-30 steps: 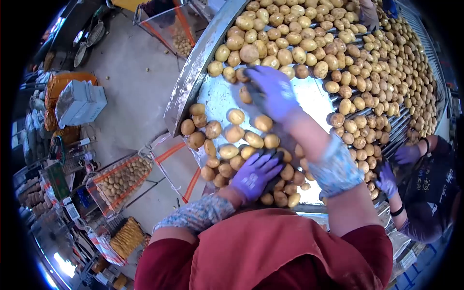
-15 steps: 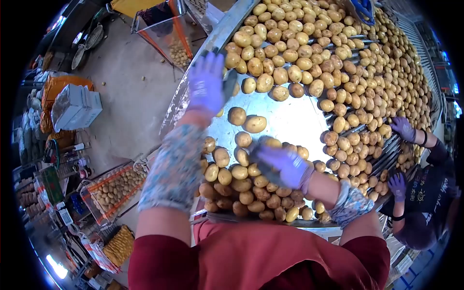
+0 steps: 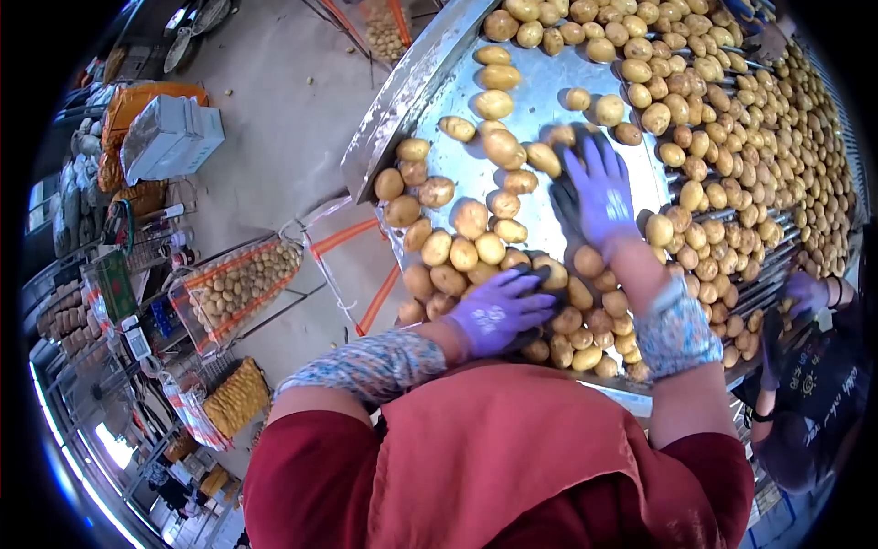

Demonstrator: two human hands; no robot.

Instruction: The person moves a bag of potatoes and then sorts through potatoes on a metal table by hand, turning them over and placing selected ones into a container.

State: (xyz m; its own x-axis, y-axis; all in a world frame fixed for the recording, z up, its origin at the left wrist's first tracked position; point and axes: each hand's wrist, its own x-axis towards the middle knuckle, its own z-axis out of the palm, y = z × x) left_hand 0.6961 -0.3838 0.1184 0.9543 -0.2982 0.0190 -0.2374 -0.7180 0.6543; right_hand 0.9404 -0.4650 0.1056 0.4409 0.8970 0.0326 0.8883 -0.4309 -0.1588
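Both hands wear purple gloves with dark surfaces showing along the palm side. My left hand [image 3: 498, 314] lies over the near pile of potatoes [image 3: 464, 253], its fingers stretched out to the right and open. Farther forward, my right hand [image 3: 599, 192] is open, fingers pointing away from me, with its dark palm side turned left toward some loose potatoes [image 3: 543, 159]. Beneath them is a shiny metal sorting table [image 3: 439, 101], where scattered potatoes lie between the two hands and the raised left rim.
Potatoes [image 3: 768, 119] crowd dark rollers [image 3: 759, 274] on the right. A co-worker's gloved hand [image 3: 807, 293] is at the right edge, another person's hand [image 3: 771, 41] at the top right. Left stand a framed bag of potatoes [image 3: 242, 288] and a white box [image 3: 174, 137].
My left hand has come back from the table's far left rim to the near pile. My right hand has moved forward and right. Potatoes are now spread over the metal's left part.
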